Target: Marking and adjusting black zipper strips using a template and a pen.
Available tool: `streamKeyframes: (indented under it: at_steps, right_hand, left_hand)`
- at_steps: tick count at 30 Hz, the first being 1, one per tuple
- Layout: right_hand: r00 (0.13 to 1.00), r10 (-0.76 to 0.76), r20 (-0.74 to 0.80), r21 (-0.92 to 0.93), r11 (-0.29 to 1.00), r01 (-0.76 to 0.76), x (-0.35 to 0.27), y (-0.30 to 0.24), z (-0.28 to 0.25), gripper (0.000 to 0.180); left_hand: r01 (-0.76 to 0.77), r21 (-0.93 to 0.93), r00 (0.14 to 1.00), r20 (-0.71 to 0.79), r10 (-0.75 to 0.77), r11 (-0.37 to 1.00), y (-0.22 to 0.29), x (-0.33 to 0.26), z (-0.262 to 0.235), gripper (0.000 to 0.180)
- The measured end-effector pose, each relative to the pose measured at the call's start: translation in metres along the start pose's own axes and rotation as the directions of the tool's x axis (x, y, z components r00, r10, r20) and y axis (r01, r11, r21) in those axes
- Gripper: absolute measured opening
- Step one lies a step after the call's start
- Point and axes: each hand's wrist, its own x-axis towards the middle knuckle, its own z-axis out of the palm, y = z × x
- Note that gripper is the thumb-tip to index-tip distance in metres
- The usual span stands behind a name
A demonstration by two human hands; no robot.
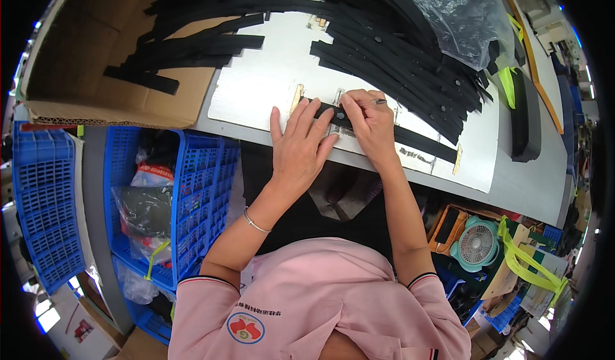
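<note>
A long black strip (423, 140) lies across the white board (250, 97), between two small tan end pieces. My left hand (300, 136) rests flat with spread fingers, its fingertips on the strip's left part. Just to the right, my right hand (371, 120) is closed in a pinch over the strip, thumb and forefinger together. What it pinches is hidden. A small silvery piece (379, 101) shows at its knuckles; I cannot tell whether it is a ring or a tool's end. A small dark round spot sits on the strip between the hands.
Many black strips (397, 72) lie beyond my hands, others reach into an open cardboard box (186, 97) at left. Clear plastic (448, 14) covers the far right. Below the table stand a blue crate (205, 187) and a green fan (476, 243). A thick black block (525, 116) lies at right.
</note>
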Motion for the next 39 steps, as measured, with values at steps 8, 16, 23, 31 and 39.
streamKeyframes:
  at_steps: [8,16,23,31,39]
  right_hand:
    - [0.998,-0.056,0.031,-0.070,0.996,0.058,0.002,0.002,0.001,0.012]
    - [0.993,-0.115,0.004,0.028,0.993,0.115,-0.003,-0.001,-0.006,0.010]
    - [0.981,-0.178,0.083,0.019,0.984,0.177,-0.001,0.002,-0.005,0.012]
    - [0.967,-0.232,0.101,-0.060,0.969,0.239,0.003,0.001,0.000,0.016]
    - [0.983,-0.183,-0.004,-0.120,0.976,0.181,-0.034,-0.016,-0.024,0.014]
  left_hand:
    - [-0.012,0.009,1.000,-0.008,0.012,1.000,-0.001,0.001,0.000,0.045]
    - [-0.015,0.005,1.000,0.000,0.015,1.000,0.000,0.000,-0.002,0.046]
    - [-0.013,0.002,1.000,0.002,0.013,1.000,-0.001,-0.001,0.001,0.046]
    - [-0.008,0.009,1.000,-0.007,0.009,1.000,-0.003,0.000,-0.001,0.046]
    - [0.000,-0.023,1.000,0.026,0.001,1.000,0.000,-0.003,-0.003,0.049]
